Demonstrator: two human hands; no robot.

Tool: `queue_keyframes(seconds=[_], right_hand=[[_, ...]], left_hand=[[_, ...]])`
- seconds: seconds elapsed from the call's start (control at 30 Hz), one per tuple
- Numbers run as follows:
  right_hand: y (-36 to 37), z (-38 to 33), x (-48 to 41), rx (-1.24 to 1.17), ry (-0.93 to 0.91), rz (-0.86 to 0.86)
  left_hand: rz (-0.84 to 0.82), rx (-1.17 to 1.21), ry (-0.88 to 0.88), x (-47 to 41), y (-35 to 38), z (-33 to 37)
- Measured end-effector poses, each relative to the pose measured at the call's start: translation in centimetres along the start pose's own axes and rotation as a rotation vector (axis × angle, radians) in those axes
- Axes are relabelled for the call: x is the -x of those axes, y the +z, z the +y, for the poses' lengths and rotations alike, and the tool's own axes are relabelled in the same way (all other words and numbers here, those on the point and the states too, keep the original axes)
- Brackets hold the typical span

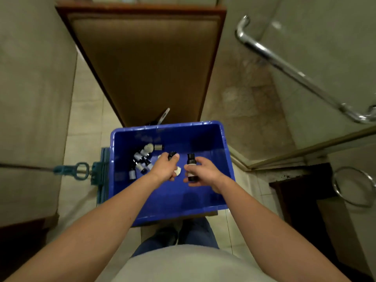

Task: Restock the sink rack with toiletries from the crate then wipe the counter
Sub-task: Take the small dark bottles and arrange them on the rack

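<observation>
A blue plastic crate (pixel 203 137) stands on the floor in front of me. Both my hands are over it. My left hand (pixel 165 167) grips a small dark-capped bottle (pixel 172 154), with only the cap showing above the fingers. My right hand (pixel 205 173) holds another small dark bottle with a pale label (pixel 191 165), upright. Several more little toiletry bottles (pixel 141 160) lie in a heap at the crate's back left. A pale round item (pixel 178 170) shows between my hands; I cannot tell what it is.
A brown wooden door (pixel 146 64) stands behind the crate. A blue mop head with its handle (pixel 81 169) lies left of the crate on the tiled floor. A glass shower door with a chrome handle (pixel 284 66) is at the right, and a chrome ring (pixel 354 186) lower right.
</observation>
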State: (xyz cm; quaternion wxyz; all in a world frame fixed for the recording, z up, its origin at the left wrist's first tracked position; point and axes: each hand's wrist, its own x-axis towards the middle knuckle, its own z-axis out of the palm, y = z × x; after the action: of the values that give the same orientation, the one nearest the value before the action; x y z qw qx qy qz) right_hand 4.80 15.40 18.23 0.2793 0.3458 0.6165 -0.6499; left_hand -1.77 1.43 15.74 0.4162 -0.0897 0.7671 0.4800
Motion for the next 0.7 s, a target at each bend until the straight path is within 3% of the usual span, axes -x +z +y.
queue_keyframes(seconds=[0.37,0.7], right_hand=[[-2.4,-5.5,9.2,-0.321,-0.182,0.237],[-7.2,-4.9,16.8,-0.554,-0.402,0.471]], left_hand=[[-0.149,-0.019,0.210,4.8,1.3,10.7],[-0.331,-0.092,0.380,9.5,7.6,16.9]])
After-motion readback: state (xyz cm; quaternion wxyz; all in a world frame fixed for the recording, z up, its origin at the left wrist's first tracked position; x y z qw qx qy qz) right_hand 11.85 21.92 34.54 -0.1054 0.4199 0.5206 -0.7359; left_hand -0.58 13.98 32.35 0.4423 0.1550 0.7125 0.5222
